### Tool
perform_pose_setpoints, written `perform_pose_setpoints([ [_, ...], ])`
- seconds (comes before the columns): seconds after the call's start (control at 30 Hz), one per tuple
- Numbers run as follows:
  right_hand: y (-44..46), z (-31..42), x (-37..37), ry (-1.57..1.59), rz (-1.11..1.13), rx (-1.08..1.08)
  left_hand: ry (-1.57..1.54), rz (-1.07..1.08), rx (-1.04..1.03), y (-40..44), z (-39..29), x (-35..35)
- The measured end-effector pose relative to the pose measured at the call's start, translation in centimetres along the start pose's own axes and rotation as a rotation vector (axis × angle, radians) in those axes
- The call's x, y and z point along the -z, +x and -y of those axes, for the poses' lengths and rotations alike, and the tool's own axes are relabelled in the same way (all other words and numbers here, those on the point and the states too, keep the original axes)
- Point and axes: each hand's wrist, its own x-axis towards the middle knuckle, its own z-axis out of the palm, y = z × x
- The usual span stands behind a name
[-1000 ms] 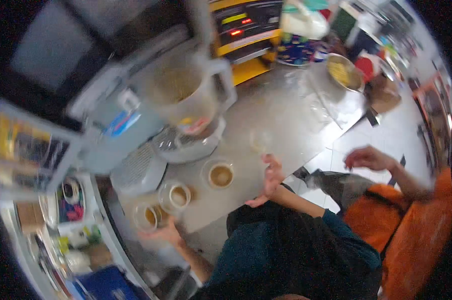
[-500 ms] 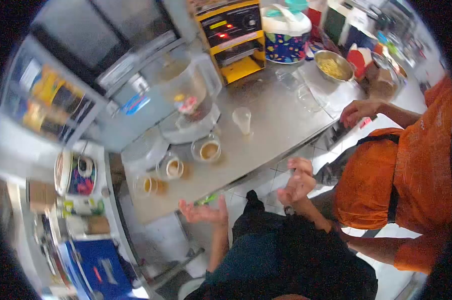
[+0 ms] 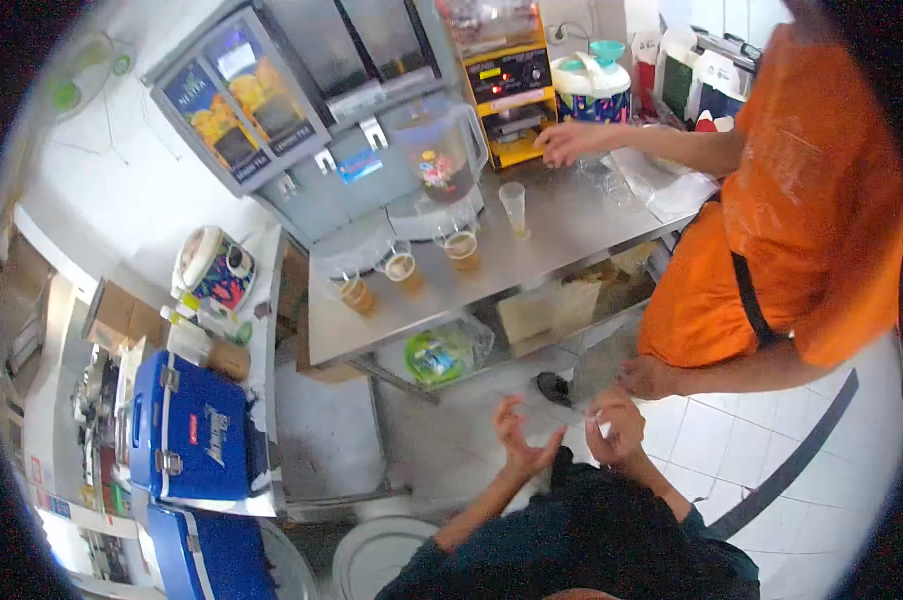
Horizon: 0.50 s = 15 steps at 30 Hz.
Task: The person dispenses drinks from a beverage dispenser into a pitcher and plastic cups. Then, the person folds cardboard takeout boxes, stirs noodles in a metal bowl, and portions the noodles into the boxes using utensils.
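My left hand [image 3: 526, 440] is raised in front of my body, its fingers apart and curved, with nothing plainly in it. Close by on its right, my right hand [image 3: 616, 428] has its fingers curled in and the thumb near them. A small pale spot shows between them, but I cannot make out what it is. Both hands are above the floor, away from the counter. A co-worker's hand [image 3: 648, 378] is just above my right hand; I cannot tell whether they touch.
On the steel counter [image 3: 561, 225] stand several plastic cups of brown drink [image 3: 402, 268], a slim clear cup [image 3: 513, 208] and a drink dispenser [image 3: 439, 165]. The co-worker's other hand [image 3: 571, 143] reaches over it near a yellow-black machine [image 3: 511, 80]. Blue cooler [image 3: 191, 430] at left.
My view has turned and shifted. My hands have come closer together, and my left fingers have curved. The co-worker in orange has stretched one arm over the counter and come nearer my right hand.
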Motion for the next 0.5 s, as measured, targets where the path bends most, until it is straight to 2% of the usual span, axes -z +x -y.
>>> perform_pose_setpoints([
  [0.03, -0.1, 1.2, 0.2, 0.009, -0.019, -0.029, 0.001, 0.045, -0.020, -1.2, -0.2, 0.4],
  [0.13, 0.3, 4.7, 2.2, -0.013, 0.171, -0.061, -0.085, 0.061, -0.055, -1.0, -2.9, 0.7],
  [0.2, 1.4, 6.5, 4.8, 0.157, 0.349, -0.113, -0.155, 0.105, -0.030, -3.0, -4.5, 1.1],
  [0.23, 2.6, 7.9, 6.9, 0.258, 0.451, -0.129, -0.221, 0.062, -0.013, -3.6, -5.7, 0.8],
  [0.27, 3.3, 9.1, 9.0, 0.361, 0.549, -0.148, -0.248, 0.136, 0.040, -4.5, -6.9, 0.4],
  [0.33, 3.0, 10.5, 14.2, 0.855, 0.401, -0.019, -0.308, 0.288, 0.137, -6.4, -9.4, -0.9],
  [0.4, 1.7, 15.9, 19.4, 1.073, 0.139, -0.095, -0.298, 0.485, 0.095, -6.8, -12.4, -3.1],
  [0.43, 4.1, 15.7, 23.2, 1.150, 0.521, 0.325, -0.313, 0.583, 0.075, -7.2, -13.8, -4.5],
  [0.47, 4.9, 17.1, 25.9, 1.070, 0.745, 0.586, -0.331, 0.684, 0.049, -7.6, -15.1, -6.3],
  [0.5, 5.6, 18.4, 28.7, 0.996, 0.963, 0.848, -0.387, 0.683, 0.037, -8.0, -16.5, -8.4],
])
